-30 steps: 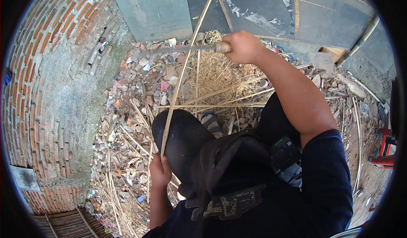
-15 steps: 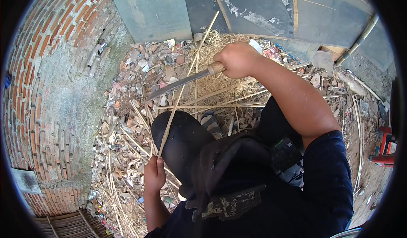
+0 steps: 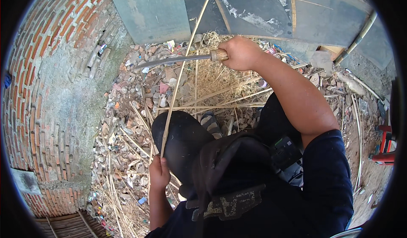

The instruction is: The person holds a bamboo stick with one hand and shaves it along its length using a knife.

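My left hand [image 3: 159,172] is closed on the lower end of a long, pale bamboo strip [image 3: 175,95] beside my left knee. The strip slants up and away over my thigh to the blue-grey panels. In my right hand [image 3: 241,53], a machete [image 3: 178,59] is gripped by its wooden handle, its blade pointing left. The blade crosses the upper part of the strip; whether it touches cannot be told. Beyond my knees lies a heap of thin, curled shavings [image 3: 220,79], with several more bamboo strips [image 3: 229,93] across it.
Rubble and litter [image 3: 123,123] cover the ground around me. A worn brick wall [image 3: 55,111] rises on the left, and blue-grey panels [image 3: 254,11] stand at the far side. At the right lean a bamboo pole [image 3: 358,39] and a red object [image 3: 383,149].
My right hand has brought the machete farther along the strip, and the blade now lies more level. The strip's far end has swung left and away, while my left hand has shifted slightly right.
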A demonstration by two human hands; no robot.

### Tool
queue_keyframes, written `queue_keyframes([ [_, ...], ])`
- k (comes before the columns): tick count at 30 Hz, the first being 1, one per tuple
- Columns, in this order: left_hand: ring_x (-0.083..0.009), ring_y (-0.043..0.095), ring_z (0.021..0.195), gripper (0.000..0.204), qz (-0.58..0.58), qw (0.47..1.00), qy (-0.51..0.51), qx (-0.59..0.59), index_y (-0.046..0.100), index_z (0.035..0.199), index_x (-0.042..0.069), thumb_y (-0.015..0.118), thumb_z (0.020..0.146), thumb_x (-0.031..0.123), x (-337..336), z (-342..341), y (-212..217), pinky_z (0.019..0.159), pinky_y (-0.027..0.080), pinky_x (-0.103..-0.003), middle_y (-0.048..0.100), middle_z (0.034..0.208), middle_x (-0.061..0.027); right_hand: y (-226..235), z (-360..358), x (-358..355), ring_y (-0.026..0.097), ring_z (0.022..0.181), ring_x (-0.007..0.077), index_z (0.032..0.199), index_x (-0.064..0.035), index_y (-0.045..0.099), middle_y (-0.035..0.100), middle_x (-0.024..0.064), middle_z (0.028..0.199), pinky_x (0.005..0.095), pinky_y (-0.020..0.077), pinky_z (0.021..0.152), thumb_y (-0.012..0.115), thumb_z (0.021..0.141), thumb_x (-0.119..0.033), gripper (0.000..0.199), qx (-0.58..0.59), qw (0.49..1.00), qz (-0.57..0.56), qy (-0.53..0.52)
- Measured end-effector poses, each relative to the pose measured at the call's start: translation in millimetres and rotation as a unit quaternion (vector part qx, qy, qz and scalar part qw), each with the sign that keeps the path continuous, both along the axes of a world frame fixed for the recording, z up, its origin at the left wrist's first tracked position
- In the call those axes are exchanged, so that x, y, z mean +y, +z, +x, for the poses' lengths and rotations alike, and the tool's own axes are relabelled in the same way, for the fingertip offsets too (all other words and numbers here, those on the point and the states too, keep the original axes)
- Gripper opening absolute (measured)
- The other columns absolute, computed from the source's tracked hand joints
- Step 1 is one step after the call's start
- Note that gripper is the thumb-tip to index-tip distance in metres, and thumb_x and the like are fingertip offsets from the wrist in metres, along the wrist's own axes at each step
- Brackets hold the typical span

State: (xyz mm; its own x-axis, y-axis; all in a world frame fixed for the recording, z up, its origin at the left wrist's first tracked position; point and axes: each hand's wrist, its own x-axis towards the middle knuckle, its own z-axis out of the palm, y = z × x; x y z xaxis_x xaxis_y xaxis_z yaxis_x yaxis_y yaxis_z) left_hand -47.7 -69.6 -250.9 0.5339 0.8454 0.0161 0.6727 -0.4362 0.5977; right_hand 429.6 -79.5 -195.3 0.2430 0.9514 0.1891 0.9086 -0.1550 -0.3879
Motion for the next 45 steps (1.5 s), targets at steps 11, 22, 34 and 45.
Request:
queue_keyframes([
  [11,-0.0319,0.056,0.055,0.042,0.018,1.000,0.003,0.001,0.050,0.084,-0.001,0.045,0.106,0.034,2.1,-2.9,-8.4,0.054,0.042,-0.042,0.053,0.061,-0.0180,2.8,-0.4,3.1,0.070,0.080,0.0360,0.086,-0.0101,0.069,0.070,0.0154,0.079,0.0488,0.0565,0.074,0.070,0.073,-0.018,0.016,-0.044,0.997,0.003,0.063],
  [22,-0.0219,0.044,0.056,0.045,-0.007,1.000,-0.001,0.012,0.047,0.083,0.000,0.040,0.109,0.037,2.1,0.6,1.2,0.054,0.037,-0.039,0.047,0.061,-0.0123,11.7,-27.9,3.1,0.071,0.094,0.0342,0.101,-0.0127,0.072,0.072,0.0146,0.097,0.0481,0.0577,0.084,0.066,0.077,-0.018,0.025,-0.044,0.992,-0.085,0.078],
  [34,-0.0272,0.052,0.056,0.044,-0.007,1.000,0.001,0.011,0.048,0.083,0.000,0.044,0.107,0.037,4.9,-6.5,-5.3,0.054,0.040,-0.040,0.051,0.062,-0.0156,-6.8,8.1,7.9,0.069,0.095,0.0366,0.100,-0.0071,0.070,0.072,0.0182,0.097,0.0477,0.0558,0.087,0.064,0.079,-0.020,0.025,0.041,0.998,-0.044,-0.027],
  [45,-0.0181,0.043,0.060,0.043,-0.025,1.000,-0.005,-0.004,0.048,0.083,0.001,0.040,0.109,0.034,5.8,0.4,-2.8,0.057,0.037,-0.035,0.046,0.064,-0.0082,5.9,-18.4,1.3,0.070,0.080,0.0354,0.086,-0.0107,0.069,0.070,0.0139,0.080,0.0490,0.0558,0.073,0.070,0.073,-0.019,0.015,-0.051,0.994,-0.022,0.093],
])
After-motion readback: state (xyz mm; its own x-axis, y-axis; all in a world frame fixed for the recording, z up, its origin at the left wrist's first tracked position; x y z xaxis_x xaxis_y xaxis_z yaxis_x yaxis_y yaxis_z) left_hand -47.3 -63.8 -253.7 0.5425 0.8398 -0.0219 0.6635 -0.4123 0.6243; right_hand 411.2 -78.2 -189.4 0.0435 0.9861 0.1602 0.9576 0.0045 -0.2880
